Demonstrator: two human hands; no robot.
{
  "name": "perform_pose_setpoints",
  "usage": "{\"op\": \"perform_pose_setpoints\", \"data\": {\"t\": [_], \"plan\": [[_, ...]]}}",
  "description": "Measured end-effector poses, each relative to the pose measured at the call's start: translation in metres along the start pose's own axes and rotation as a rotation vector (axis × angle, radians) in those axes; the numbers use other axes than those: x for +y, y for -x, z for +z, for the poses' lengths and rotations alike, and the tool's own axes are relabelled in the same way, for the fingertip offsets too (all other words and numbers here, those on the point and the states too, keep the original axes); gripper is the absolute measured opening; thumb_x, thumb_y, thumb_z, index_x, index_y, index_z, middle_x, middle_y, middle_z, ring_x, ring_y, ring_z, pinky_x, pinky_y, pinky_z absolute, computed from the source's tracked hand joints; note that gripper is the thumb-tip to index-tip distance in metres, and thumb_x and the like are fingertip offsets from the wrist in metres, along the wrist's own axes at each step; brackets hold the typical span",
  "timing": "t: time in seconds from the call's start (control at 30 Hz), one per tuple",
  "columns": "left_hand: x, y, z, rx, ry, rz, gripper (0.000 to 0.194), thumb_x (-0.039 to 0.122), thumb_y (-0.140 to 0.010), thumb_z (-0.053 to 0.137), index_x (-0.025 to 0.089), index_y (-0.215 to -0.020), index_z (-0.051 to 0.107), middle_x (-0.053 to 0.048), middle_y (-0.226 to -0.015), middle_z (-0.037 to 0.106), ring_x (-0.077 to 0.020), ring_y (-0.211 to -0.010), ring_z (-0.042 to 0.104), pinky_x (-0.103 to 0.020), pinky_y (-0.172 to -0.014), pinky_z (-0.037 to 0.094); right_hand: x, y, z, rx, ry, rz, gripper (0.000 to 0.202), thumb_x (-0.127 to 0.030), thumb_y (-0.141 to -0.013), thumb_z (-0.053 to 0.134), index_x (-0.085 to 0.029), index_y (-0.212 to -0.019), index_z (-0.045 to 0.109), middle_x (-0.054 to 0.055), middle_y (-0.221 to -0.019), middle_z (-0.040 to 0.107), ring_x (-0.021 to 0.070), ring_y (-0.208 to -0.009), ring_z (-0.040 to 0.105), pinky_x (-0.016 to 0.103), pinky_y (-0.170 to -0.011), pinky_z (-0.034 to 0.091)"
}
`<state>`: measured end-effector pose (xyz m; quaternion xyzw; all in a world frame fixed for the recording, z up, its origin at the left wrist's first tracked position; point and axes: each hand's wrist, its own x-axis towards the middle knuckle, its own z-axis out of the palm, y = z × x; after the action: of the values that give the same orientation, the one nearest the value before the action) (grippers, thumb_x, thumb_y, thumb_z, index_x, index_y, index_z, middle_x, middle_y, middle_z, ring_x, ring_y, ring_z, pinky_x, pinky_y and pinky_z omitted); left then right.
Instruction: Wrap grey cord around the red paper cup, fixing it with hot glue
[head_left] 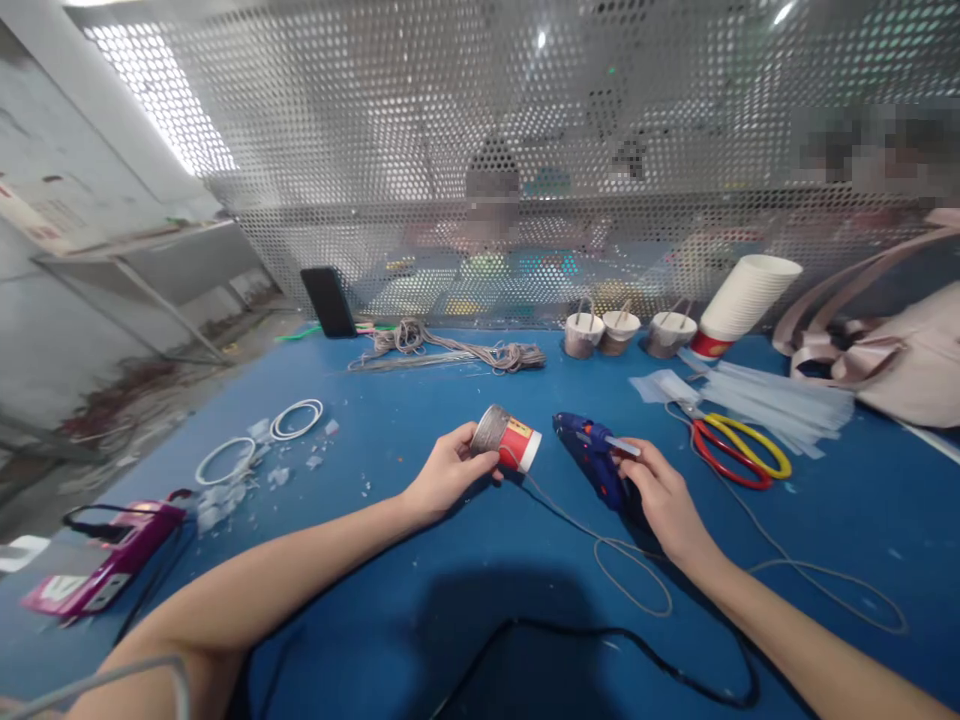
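Note:
My left hand (452,468) is closed around a paper cup (517,444) tipped on its side. Grey cord is wound around the cup's base end, while its red printed band and white rim stay bare. A loose cord (559,512) runs from the cup across the table to the right. My right hand (660,492) has its fingers curled at the back of a blue hot glue gun (589,445), by its translucent glue stick (624,447). The gun's nozzle points toward the upper left, a little right of the cup; the fingertips are partly hidden.
Red-and-yellow scissors (731,465), clear glue sticks (780,400), stacked cups (746,300) and several cord-wrapped cups (583,335) lie right and back. Cord bundles (480,352) and a phone (328,302) sit behind. White rings (296,420) and a purple power strip (112,560) are left; a black cable (600,632) crosses the front.

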<state>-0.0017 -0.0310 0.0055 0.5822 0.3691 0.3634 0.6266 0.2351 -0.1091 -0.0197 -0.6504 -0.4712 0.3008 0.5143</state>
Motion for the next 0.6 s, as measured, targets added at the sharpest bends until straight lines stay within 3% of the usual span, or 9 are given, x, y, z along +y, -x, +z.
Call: {"op": "perform_pose_setpoints", "data": {"t": [0.13, 0.27, 0.6], "plan": [[-0.007, 0.000, 0.003, 0.008, 0.050, 0.041, 0.019, 0.020, -0.067, 0.066, 0.012, -0.083, 0.060, -0.002, -0.074, 0.064, -0.0121, -0.065, 0.060, -0.027, -0.068, 0.050, -0.004, -0.007, 0.002, -0.091, 0.040, 0.017, 0.036, -0.039, -0.071, 0.049, -0.018, -0.099, 0.057, 0.003, -0.080, 0.064, 0.0203, -0.075, 0.058, 0.030, -0.066, 0.046], [-0.013, -0.004, 0.004, 0.073, 0.051, 0.101, 0.023, 0.019, -0.065, 0.066, 0.012, -0.087, 0.061, -0.003, -0.081, 0.067, -0.0153, -0.075, 0.061, -0.030, -0.076, 0.049, -0.006, -0.016, 0.006, -0.213, 0.181, -0.037, 0.040, -0.040, -0.070, 0.052, -0.014, -0.100, 0.058, 0.003, -0.073, 0.063, 0.0211, -0.070, 0.058, 0.032, -0.066, 0.046], [-0.021, -0.012, 0.001, 0.153, 0.036, 0.137, 0.024, 0.019, -0.068, 0.064, 0.012, -0.091, 0.062, -0.003, -0.081, 0.068, -0.0162, -0.076, 0.063, -0.030, -0.076, 0.050, -0.007, -0.031, 0.013, -0.245, 0.333, -0.109, 0.030, -0.042, -0.069, 0.056, -0.017, -0.083, 0.065, 0.009, -0.083, 0.069, 0.0266, -0.083, 0.064, 0.039, -0.077, 0.048]]}}
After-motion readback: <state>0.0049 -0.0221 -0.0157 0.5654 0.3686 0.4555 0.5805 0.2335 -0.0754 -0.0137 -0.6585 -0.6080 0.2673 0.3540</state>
